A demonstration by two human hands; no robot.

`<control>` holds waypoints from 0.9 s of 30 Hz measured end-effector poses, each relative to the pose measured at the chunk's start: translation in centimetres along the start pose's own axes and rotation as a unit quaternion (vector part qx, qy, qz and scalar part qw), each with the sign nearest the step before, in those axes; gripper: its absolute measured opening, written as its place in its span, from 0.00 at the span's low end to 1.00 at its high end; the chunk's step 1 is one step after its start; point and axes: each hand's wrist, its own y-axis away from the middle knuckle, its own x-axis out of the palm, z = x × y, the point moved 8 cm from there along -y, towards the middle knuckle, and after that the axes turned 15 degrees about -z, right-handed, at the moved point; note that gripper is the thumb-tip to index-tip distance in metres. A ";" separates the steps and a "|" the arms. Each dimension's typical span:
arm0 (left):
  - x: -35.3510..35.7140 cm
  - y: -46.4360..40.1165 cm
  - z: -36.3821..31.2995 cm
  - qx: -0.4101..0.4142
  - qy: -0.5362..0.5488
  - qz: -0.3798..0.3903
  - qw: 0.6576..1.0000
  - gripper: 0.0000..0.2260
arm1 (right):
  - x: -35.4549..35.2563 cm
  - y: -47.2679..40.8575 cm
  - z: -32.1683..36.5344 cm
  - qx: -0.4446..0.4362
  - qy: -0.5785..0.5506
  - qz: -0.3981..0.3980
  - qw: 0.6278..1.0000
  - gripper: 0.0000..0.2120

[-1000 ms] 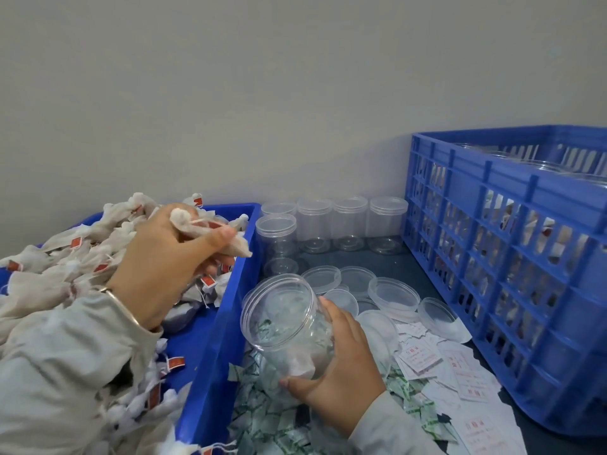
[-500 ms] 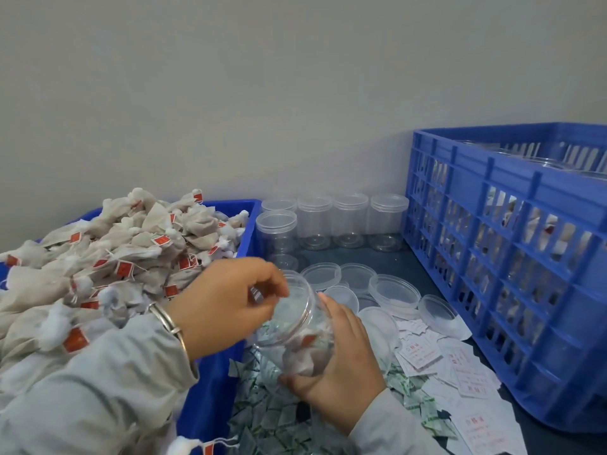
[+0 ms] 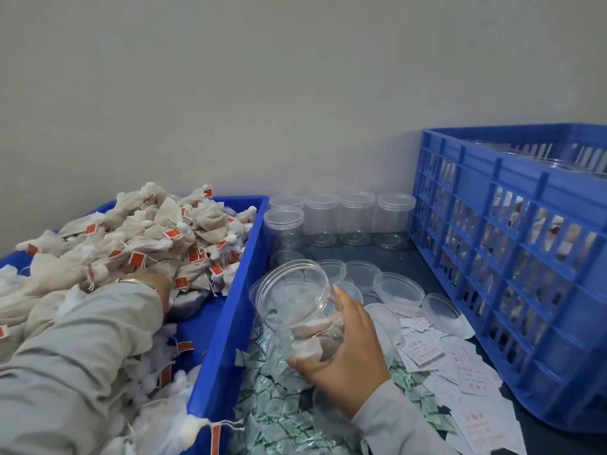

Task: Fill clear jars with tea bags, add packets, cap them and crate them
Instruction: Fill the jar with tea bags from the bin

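Note:
My right hand [image 3: 348, 356] grips a clear open jar [image 3: 297, 303], tilted toward the left, with a few tea bags lying in its bottom. My left hand [image 3: 161, 287] reaches into the heap of tea bags [image 3: 147, 238] in the blue bin [image 3: 230, 310]; its fingers are buried in the bags, so only the wrist and a bangle show. Green-printed packets [image 3: 276, 412] lie spread under the jar. White and red slips [image 3: 460, 372] lie to the right of them.
Several empty capped jars [image 3: 338, 218] stand in a row by the wall. Loose clear lids [image 3: 397, 289] lie behind my right hand. A tall blue slatted crate [image 3: 512, 257] holding filled jars stands at the right on the dark tabletop.
My left hand carried a tea bag from the bin to the jar's mouth, dropped it in, then went back into the tea bag heap. The jar stays in my right hand.

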 end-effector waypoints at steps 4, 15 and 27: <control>-0.6 -0.2 -0.2 -0.012 0.036 -0.001 0.999 0.28 | -0.1 -0.1 0.4 -0.018 -0.002 -0.001 1.000 0.47; -5.9 0.7 -1.2 -0.028 0.308 -0.131 0.942 0.18 | 0.3 0.0 0.6 -0.041 0.026 0.019 0.999 0.49; -11.7 7.9 -7.6 0.147 0.775 -0.036 0.613 0.11 | 0.3 0.4 1.3 -0.074 0.038 -0.024 0.996 0.46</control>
